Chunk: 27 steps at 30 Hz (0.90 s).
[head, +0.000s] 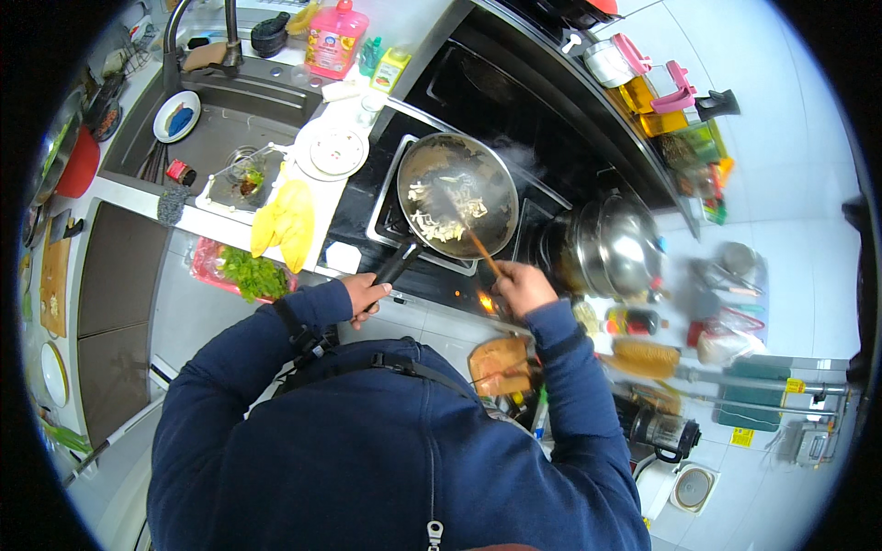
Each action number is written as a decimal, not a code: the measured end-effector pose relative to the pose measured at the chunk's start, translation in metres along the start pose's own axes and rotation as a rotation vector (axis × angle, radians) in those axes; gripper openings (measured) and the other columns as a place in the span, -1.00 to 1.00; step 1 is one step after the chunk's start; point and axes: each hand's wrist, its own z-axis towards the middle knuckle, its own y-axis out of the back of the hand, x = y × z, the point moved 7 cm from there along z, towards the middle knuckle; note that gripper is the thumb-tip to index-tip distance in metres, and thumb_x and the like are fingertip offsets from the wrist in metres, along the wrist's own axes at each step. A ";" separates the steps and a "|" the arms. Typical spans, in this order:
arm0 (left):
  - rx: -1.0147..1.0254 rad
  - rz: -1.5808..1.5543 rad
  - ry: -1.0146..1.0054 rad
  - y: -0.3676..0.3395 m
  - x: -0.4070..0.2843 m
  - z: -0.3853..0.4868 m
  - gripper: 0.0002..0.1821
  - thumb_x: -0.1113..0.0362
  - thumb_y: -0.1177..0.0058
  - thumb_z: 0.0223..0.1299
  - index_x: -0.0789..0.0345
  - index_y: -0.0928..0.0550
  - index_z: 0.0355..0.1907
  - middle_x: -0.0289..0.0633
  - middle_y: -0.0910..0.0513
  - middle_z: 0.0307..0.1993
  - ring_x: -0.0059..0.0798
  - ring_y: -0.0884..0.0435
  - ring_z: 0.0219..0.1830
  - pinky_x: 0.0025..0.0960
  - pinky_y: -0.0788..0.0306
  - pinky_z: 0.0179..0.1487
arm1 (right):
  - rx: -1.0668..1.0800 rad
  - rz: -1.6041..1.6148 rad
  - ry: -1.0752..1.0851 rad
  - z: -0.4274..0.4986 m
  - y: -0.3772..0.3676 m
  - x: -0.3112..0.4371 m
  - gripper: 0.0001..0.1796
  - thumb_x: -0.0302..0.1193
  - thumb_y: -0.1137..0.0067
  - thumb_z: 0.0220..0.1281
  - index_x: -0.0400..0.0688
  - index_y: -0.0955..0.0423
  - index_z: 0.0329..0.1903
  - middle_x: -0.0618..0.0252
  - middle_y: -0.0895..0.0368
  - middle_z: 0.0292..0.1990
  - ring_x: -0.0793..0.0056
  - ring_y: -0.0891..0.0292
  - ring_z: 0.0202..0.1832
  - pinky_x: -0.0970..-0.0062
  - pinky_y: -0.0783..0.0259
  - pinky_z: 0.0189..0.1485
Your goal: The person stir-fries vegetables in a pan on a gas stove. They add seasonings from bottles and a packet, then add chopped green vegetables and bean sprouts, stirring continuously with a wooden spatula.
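My left hand (pixel 364 297) is wrapped round the black handle (pixel 398 264) of a wok (pixel 490 164) on the gas hob. In my right hand (pixel 525 286) is the wooden handle of a spatula (pixel 482 249). Its blurred head lies inside the wok among pale sliced pieces of food (pixel 441 226), whose kind I cannot tell. A little steam rises at the wok's far right side.
Stacked metal pots (pixel 617 244) stand right of the wok. White plates (pixel 339 151) and yellow rubber gloves (pixel 284 222) lie between hob and sink (pixel 213 131). Leafy greens (pixel 253 272) sit in a red basket below the counter. An oil bottle (pixel 637 96) hangs about the right wall rack.
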 end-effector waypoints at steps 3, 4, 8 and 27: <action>-0.010 0.008 -0.006 0.000 -0.001 0.000 -0.64 -0.02 0.11 0.57 0.27 -0.39 -0.16 -0.38 -0.43 -0.56 -0.64 -0.35 -0.71 -0.45 -0.43 -0.61 | -0.315 -0.189 0.014 0.025 0.016 -0.018 -0.57 -0.43 -0.13 0.23 -0.35 -0.57 0.13 -0.18 -0.70 -0.32 0.02 -0.71 -0.27 0.22 -0.57 -0.15; -0.018 0.025 -0.008 0.001 -0.001 -0.001 -0.64 -0.02 0.11 0.57 0.27 -0.39 -0.16 -0.38 -0.43 -0.56 -0.64 -0.35 -0.71 -0.45 -0.43 -0.61 | -0.331 -0.262 0.120 0.031 0.016 -0.013 -0.57 -0.42 -0.13 0.23 -0.35 -0.57 0.13 -0.20 -0.69 -0.27 -0.06 -0.68 -0.21 0.20 -0.56 -0.08; -0.013 0.011 0.000 0.001 -0.001 -0.001 -0.64 -0.03 0.11 0.57 0.26 -0.39 -0.17 -0.40 -0.43 -0.57 -0.64 -0.35 -0.70 -0.45 -0.44 -0.60 | -0.163 -0.434 0.182 0.024 0.023 0.004 -0.59 -0.42 -0.10 0.26 -0.33 -0.58 0.12 -0.24 -0.68 -0.17 -0.14 -0.66 -0.12 0.17 -0.56 0.02; -0.021 -0.013 -0.002 0.000 -0.002 -0.004 -0.65 -0.04 0.07 0.54 0.23 -0.39 -0.20 -0.41 -0.43 -0.53 -0.69 -0.36 -0.67 -0.50 -0.41 -0.63 | -0.182 -0.563 0.347 0.059 0.011 0.045 -0.73 -0.40 -0.07 0.31 -0.30 -0.62 -0.09 -0.20 -0.68 -0.36 -0.10 -0.69 -0.29 0.02 -0.59 -0.18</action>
